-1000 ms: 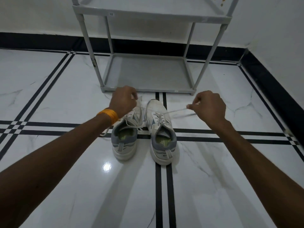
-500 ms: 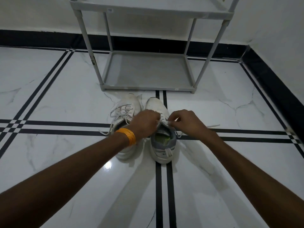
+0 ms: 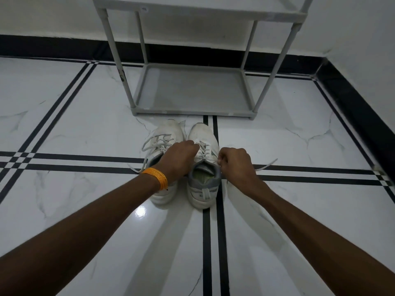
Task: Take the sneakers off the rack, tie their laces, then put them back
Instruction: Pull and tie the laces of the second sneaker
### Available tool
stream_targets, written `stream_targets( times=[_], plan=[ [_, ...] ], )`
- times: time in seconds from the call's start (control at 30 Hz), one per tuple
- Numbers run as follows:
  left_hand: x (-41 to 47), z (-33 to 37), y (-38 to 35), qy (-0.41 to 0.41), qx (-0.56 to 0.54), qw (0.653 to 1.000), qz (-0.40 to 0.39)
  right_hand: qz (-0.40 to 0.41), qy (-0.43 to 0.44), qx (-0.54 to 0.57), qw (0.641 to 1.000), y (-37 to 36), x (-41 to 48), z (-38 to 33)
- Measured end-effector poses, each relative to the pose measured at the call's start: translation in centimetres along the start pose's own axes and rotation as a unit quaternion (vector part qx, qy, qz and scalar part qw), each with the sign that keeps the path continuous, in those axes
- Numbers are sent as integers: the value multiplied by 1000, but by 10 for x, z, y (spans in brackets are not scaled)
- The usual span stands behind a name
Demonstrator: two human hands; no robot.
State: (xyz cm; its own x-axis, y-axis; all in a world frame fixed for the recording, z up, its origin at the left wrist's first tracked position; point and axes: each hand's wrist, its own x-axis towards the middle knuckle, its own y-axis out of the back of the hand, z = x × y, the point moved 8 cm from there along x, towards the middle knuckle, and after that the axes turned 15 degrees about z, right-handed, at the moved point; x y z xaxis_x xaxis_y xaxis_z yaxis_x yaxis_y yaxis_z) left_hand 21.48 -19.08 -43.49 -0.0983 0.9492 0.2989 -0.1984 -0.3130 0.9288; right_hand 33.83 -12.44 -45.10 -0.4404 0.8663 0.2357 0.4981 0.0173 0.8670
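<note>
Two white sneakers stand side by side on the floor, toes toward the rack. The left sneaker (image 3: 168, 133) has loose laces spilling to its left, and my forearm hides its heel. My left hand (image 3: 179, 159), with an orange band at the wrist, is closed at the laces of the right sneaker (image 3: 203, 137). My right hand (image 3: 235, 163) pinches a lace at that shoe's right collar. A loose lace end (image 3: 267, 164) trails right across the floor. The grey shoe rack (image 3: 192, 113) stands just beyond the toes, its bottom shelf bare.
White marble floor (image 3: 85, 116) with black inlay lines runs all round. A black skirting (image 3: 352, 103) and white wall close in on the right and behind the rack. The rack's upper shelf (image 3: 192, 11) overhangs at the top of view.
A second ago my hands were spread wide, pulling the right sneaker's laces taut. They have come together over that shoe's tongue and since shifted slightly apart.
</note>
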Motion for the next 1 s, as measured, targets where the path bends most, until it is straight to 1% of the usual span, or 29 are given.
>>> stream_targets(
  times=[0.17, 0.37, 0.4, 0.47, 0.5, 0.53, 0.57, 0.6, 0.67, 0.7, 0.77, 0.8, 0.83, 0.87, 0.9, 1.0],
  plan=[
    [-1, -2, -5, 8, 21, 1000, -21, -10, 33, -26, 999, -3, -2, -5],
    [-5, -10, -7, 15, 32, 999, -21, -70, 18, -31, 997, -4, 3, 1],
    [-4, -11, -4, 18, 38, 999, -17, -83, -3, -2, 997, 0, 5, 1],
    [0, -14, 8, 44, 25, 999, 2, -112, -70, 103, 986, 9, 7, 2],
    [2, -17, 15, 71, -3, 997, 10, -124, -105, 170, 972, 13, 8, 0],
    [5, -20, 20, 112, -60, 992, 12, -127, -136, 237, 954, 16, 9, -2],
    [7, -23, 21, 161, -137, 977, 5, -120, -165, 303, 931, 19, 10, -3],
    [7, -23, 20, 206, -218, 954, -9, -109, -194, 371, 902, 20, 11, -5],
    [5, -17, 15, 268, -361, 893, -28, -91, -239, 491, 833, 16, 11, -8],
    [3, -14, 11, 293, -416, 861, -22, -83, -250, 529, 807, 11, 10, -9],
    [-5, -12, 4, 339, -499, 798, 5, -73, -260, 564, 781, 3, 7, -11],
    [-9, -12, -1, 356, -527, 772, 20, -70, -264, 569, 775, 0, 5, -11],
    [-11, -14, -6, 367, -545, 753, 32, -67, -269, 572, 772, -2, 4, -11],
    [-13, -15, -8, 371, -556, 743, 43, -63, -272, 569, 774, -3, 4, -11],
    [-13, -16, -10, 370, -560, 739, 52, -57, -272, 559, 781, -4, 4, -10],
    [-12, -21, -15, 370, -553, 743, 77, -44, -259, 501, 825, -6, 4, -6]
  ],
)
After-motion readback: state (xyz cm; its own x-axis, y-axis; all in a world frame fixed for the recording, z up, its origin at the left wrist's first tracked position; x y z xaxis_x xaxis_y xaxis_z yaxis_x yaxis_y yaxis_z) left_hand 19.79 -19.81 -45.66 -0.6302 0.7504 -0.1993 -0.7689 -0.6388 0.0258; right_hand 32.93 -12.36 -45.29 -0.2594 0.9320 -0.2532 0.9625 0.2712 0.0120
